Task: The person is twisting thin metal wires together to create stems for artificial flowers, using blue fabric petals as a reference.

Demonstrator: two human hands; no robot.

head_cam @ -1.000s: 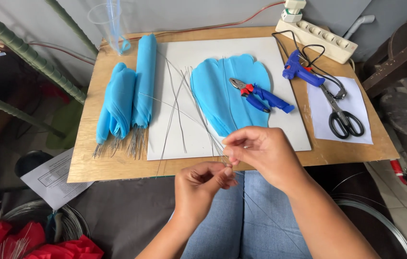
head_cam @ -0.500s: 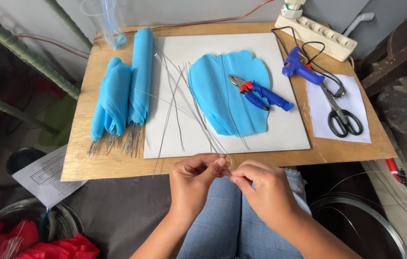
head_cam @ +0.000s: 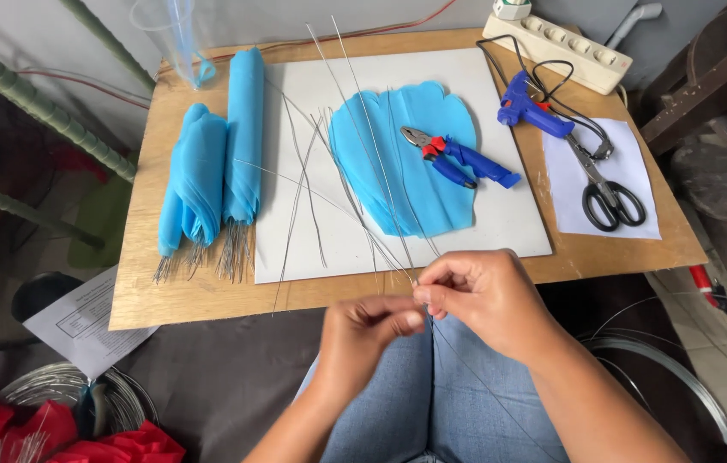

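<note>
Thin wires (head_cam: 363,137) are pinched at the lower centre of the frame by the left hand (head_cam: 369,336) and the right hand (head_cam: 477,296), fingertips closed and nearly touching. Their long axis runs up-left over the blue fabric (head_cam: 406,163) on the counter (head_cam: 209,296).

Bright even daylight, soft shadows, sharp focus, slight wide-angle bend at edges.
</note>
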